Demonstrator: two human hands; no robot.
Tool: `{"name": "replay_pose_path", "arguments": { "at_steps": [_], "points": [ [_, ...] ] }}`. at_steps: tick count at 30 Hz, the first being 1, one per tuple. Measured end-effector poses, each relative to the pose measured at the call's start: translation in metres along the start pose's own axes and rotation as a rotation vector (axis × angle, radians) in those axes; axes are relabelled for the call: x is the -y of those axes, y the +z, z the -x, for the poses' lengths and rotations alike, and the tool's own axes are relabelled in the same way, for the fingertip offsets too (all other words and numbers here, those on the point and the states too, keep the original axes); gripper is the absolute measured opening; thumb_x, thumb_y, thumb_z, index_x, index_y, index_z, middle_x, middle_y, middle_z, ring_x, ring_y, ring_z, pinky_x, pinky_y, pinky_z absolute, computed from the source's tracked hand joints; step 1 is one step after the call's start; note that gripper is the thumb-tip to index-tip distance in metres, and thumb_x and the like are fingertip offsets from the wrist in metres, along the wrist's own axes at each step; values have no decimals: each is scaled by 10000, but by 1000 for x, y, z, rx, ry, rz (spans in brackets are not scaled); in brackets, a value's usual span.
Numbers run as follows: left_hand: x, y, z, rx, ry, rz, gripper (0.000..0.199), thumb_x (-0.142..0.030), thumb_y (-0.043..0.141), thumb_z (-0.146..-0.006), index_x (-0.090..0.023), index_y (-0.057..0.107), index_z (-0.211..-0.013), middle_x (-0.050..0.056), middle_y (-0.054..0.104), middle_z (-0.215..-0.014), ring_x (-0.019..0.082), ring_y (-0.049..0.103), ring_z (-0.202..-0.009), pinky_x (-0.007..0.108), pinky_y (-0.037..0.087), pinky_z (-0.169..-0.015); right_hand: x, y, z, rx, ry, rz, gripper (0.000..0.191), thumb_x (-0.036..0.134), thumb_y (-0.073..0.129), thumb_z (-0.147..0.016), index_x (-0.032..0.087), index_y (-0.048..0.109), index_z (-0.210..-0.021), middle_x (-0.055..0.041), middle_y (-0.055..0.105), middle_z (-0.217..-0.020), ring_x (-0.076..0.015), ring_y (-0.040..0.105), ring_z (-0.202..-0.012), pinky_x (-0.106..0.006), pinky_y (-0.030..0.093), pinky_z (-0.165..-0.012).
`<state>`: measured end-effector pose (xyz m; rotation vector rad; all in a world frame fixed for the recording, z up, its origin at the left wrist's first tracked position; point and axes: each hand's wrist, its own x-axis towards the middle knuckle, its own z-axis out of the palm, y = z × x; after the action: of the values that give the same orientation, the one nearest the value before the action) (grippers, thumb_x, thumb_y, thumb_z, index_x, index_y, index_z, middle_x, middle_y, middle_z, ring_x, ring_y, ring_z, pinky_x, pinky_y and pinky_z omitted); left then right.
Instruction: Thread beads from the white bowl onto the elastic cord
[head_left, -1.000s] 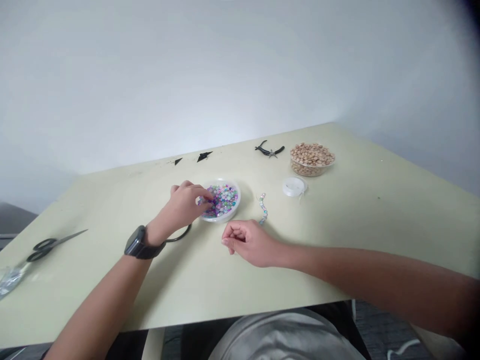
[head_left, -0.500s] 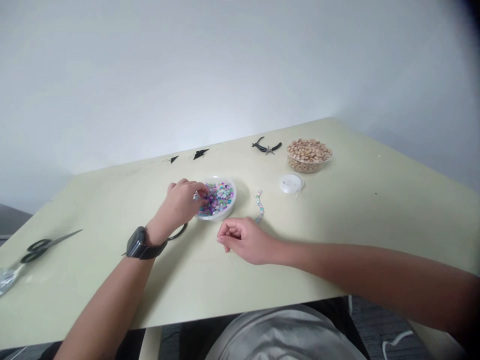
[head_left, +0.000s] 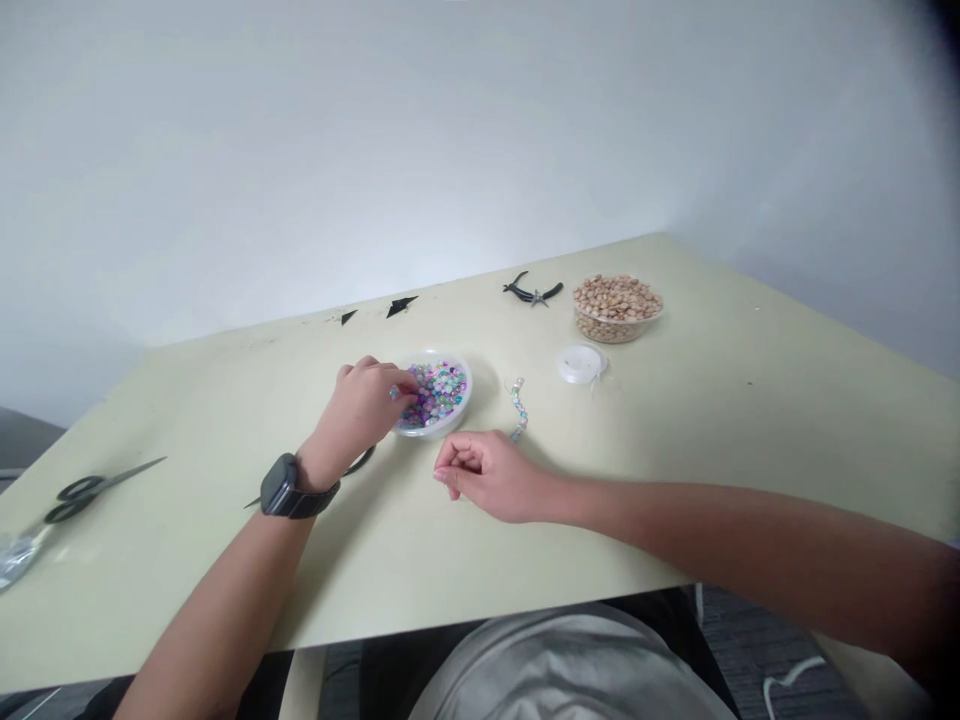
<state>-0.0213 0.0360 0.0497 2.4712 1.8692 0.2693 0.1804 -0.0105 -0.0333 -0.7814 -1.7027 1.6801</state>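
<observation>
My left hand [head_left: 367,400], with a black watch on its wrist, reaches into a round white bowl [head_left: 466,405] of small beads [head_left: 435,390] in purple, blue, green and pink. Its thumb and fingers are curled together among the beads; what lies between the tips is too small to make out. Just right of the bowl, my right hand [head_left: 487,475] is closed in a pinch above the table, and whatever it holds does not show. Behind that hand lies a short strand of pale beads [head_left: 518,408], its near end partly hidden by the knuckles.
A white thread spool [head_left: 581,364] and a clear tub of brown beans [head_left: 617,308] stand to the right, with black-handled pliers [head_left: 532,291] beside the tub. Scissors [head_left: 97,490] and a plastic bag [head_left: 15,560] lie at left. Another dark tool [head_left: 360,460] is partly under my left wrist. Black scraps [head_left: 401,306] lie at the back.
My left hand's thumb and fingers have drawn slightly closer together in the bowl, and its wrist has shifted a little to the right. My right hand keeps its pinch.
</observation>
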Motion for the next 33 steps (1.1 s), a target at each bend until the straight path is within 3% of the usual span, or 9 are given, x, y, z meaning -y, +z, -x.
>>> {"name": "replay_pose_path", "arguments": {
  "at_steps": [7, 33],
  "points": [
    [-4, -2, -5, 117, -27, -72, 273, -131, 511, -901, -238, 742, -1002, 80, 755, -1084, 316, 603, -1082, 480, 378, -971, -3, 0, 0, 4, -5, 18, 169, 284, 653, -954, 152, 601, -861, -8, 652, -710, -101, 576, -616, -222, 436, -577],
    [3, 3, -10, 121, -15, -38, 288, -44, 481, -819, -226, 677, -924, 72, 737, -1034, 298, 636, -1062, 423, 393, -887, -1, -1, 0, 15, -10, 23, 163, 289, 652, -946, 161, 597, -862, -9, 638, -706, -122, 586, -651, -241, 435, -603]
  ]
}}
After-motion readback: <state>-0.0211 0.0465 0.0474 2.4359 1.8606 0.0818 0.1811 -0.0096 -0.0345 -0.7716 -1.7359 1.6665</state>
